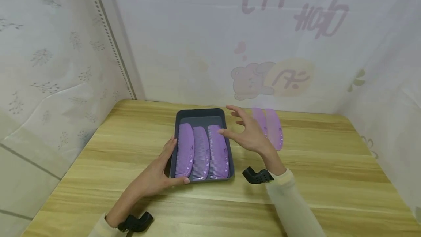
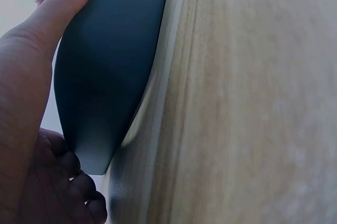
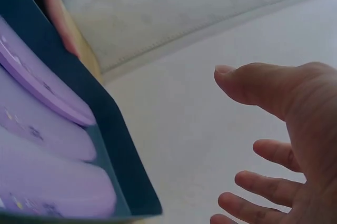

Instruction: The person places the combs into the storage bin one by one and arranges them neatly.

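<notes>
A dark grey rectangular tray [image 1: 201, 112] lies on the table with three purple combs [image 1: 185, 147] side by side in it, teeth facing left. My left hand [image 1: 156, 175] holds the tray's near left corner, its thumb along the near wall and its fingers at the left wall. In the left wrist view the thumb presses the tray's outer wall [image 2: 105, 66]. My right hand [image 1: 248, 131] hovers by the tray's right edge, fingers spread and nothing between them. Two more purple combs [image 1: 274, 129] lie on the table just beyond it, partly hidden by that hand.
The wood-grain table [image 1: 312, 193] ends at a printed cloth backdrop [image 1: 184, 46] behind and on both sides. A black wrist-camera mount [image 1: 258, 176] sits at the right wrist and another [image 1: 136, 222] at the left. The tray's far end shows bare floor.
</notes>
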A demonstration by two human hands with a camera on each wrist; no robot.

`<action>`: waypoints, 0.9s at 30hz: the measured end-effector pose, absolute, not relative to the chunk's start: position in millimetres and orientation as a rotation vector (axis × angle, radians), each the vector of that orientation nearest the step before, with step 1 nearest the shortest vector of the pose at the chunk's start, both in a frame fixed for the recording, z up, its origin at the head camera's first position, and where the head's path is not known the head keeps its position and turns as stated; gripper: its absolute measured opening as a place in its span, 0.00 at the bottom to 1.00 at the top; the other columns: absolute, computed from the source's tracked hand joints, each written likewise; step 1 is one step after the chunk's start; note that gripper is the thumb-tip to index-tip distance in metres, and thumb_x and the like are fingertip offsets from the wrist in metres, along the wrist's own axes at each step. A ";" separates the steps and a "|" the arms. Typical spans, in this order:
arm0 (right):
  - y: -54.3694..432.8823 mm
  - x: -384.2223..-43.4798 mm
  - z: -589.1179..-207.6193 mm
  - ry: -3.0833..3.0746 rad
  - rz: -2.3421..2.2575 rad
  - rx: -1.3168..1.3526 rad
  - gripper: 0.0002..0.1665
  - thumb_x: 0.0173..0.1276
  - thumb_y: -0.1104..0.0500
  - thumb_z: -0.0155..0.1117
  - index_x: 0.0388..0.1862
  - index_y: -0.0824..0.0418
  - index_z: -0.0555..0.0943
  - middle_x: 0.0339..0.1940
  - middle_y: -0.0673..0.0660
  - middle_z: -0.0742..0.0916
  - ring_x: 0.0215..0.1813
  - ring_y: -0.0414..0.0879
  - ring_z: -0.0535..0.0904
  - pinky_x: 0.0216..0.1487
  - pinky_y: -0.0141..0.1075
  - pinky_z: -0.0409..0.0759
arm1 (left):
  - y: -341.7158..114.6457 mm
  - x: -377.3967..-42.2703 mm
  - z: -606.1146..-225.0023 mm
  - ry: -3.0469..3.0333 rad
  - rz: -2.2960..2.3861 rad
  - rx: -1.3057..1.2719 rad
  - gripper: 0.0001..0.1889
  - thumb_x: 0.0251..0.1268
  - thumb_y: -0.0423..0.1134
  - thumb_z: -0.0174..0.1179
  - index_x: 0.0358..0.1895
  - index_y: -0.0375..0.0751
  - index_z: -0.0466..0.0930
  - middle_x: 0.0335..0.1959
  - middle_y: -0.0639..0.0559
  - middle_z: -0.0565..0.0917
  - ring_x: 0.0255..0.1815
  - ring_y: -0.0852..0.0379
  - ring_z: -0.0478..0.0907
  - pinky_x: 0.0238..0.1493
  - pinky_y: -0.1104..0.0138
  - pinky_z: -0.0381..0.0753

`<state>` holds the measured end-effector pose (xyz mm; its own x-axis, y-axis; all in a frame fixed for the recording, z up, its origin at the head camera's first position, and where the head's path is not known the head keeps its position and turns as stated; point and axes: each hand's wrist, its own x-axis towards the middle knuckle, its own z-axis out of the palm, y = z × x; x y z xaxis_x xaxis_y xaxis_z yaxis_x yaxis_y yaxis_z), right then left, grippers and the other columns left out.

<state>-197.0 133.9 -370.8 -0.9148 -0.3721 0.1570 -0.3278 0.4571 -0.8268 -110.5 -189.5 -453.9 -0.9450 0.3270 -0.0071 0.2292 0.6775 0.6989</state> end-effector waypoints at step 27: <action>199.9 -214.0 -358.0 2.839 -1.463 -0.473 0.57 0.64 0.43 0.75 0.84 0.49 0.55 0.85 0.53 0.59 0.84 0.59 0.55 0.79 0.60 0.60 | -186.8 -111.3 -455.5 2.759 1.111 0.460 0.70 0.48 0.71 0.73 0.85 0.52 0.33 0.87 0.49 0.36 0.86 0.37 0.42 0.77 0.34 0.56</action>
